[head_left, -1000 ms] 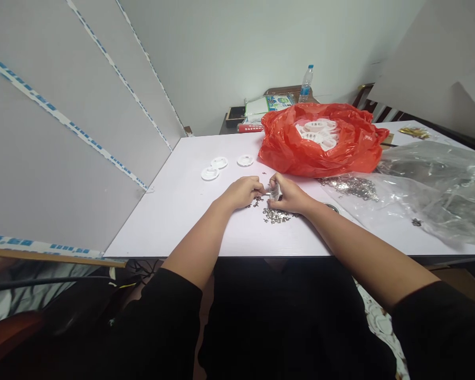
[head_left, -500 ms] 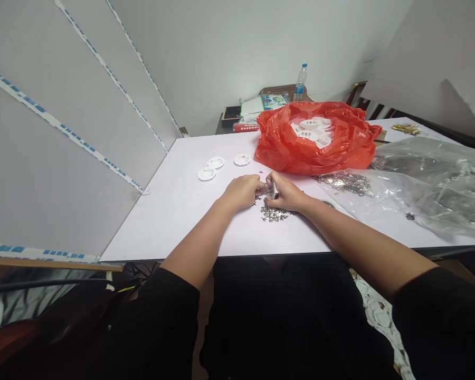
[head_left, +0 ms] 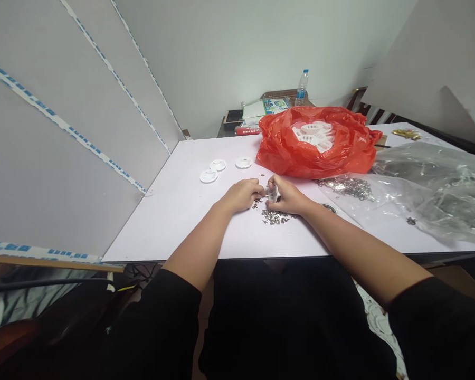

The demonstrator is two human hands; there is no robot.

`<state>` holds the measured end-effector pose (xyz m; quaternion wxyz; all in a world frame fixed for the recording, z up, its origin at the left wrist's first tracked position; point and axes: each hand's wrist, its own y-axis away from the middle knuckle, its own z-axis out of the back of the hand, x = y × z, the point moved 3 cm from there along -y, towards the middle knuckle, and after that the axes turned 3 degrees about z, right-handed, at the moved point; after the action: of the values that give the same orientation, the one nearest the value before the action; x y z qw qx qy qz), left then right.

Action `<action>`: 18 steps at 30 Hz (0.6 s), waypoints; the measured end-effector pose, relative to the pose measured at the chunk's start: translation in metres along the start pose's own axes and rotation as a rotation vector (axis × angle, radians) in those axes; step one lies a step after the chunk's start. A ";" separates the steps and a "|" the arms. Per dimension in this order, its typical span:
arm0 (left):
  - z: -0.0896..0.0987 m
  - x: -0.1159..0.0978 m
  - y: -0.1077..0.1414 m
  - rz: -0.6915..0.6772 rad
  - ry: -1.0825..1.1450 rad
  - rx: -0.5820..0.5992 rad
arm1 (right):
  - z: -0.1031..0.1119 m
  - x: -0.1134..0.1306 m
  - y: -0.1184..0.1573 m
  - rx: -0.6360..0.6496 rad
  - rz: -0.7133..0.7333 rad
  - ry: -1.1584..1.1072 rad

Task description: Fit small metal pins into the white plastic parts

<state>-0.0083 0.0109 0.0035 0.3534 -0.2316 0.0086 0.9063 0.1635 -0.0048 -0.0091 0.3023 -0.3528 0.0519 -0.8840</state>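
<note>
My right hand (head_left: 290, 196) grips a white round plastic disc (head_left: 274, 193) on edge between thumb and fingers, tilted above the table. Close by on its left, my left hand (head_left: 241, 196) is closed in a pinch at the disc's near side; whatever its fingertips hold is too small to make out. Beneath the hands lies a loose pile of small silvery metal pieces (head_left: 276, 217), with a few more scattered by the left fingers. Farther back and left, three white discs rest flat: an overlapping pair (head_left: 209, 177) and a single one (head_left: 244, 163).
A red plastic bag (head_left: 277, 158) full of white parts stands behind my right hand. To the right, a clear plastic bag (head_left: 396, 203) holds more metal pieces. A round metal-rimmed item (head_left: 329, 208) sits beside my right wrist. A grey partition (head_left: 63, 174) borders the table's left side.
The white disc has turned slightly in my right hand, and my left fingers sit a little farther from it. The whole view has shifted slightly.
</note>
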 end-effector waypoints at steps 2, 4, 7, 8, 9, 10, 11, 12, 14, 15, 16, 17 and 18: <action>0.003 0.006 0.001 0.008 0.057 -0.023 | 0.000 0.000 0.000 -0.009 -0.005 0.007; 0.007 0.013 0.003 0.034 0.081 -0.071 | 0.001 0.001 0.001 -0.013 -0.008 0.011; 0.012 0.019 0.004 0.097 0.117 -0.151 | 0.003 0.002 0.001 -0.029 0.003 0.006; 0.012 0.020 0.005 0.112 0.144 -0.170 | 0.004 0.002 0.001 -0.036 0.011 -0.001; 0.013 0.020 0.005 0.120 0.182 -0.185 | 0.004 0.001 0.002 -0.043 0.017 -0.012; 0.012 0.019 0.004 0.118 0.229 -0.198 | 0.004 0.001 0.002 -0.053 0.017 -0.027; 0.012 0.018 0.004 0.109 0.281 -0.206 | 0.004 0.000 0.002 -0.071 0.016 -0.047; 0.011 0.016 0.003 0.093 0.332 -0.210 | 0.005 0.000 0.002 -0.096 0.014 -0.074; 0.008 0.013 0.002 0.057 0.415 -0.208 | 0.006 0.000 0.002 -0.164 0.009 -0.138; 0.007 0.011 0.001 0.040 0.442 -0.207 | 0.007 0.000 0.002 -0.197 0.006 -0.170; 0.006 0.009 0.000 0.026 0.461 -0.208 | 0.008 -0.001 0.002 -0.222 0.003 -0.201; 0.005 0.008 -0.001 0.013 0.474 -0.211 | 0.009 -0.001 0.002 -0.236 -0.003 -0.231; 0.004 0.007 -0.002 0.003 0.486 -0.218 | 0.010 -0.001 0.001 -0.245 -0.010 -0.258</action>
<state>-0.0131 0.0173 0.0040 0.3124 -0.4791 -0.0041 0.8203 0.1708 -0.0042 -0.0028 0.2568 -0.4978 0.1182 -0.8199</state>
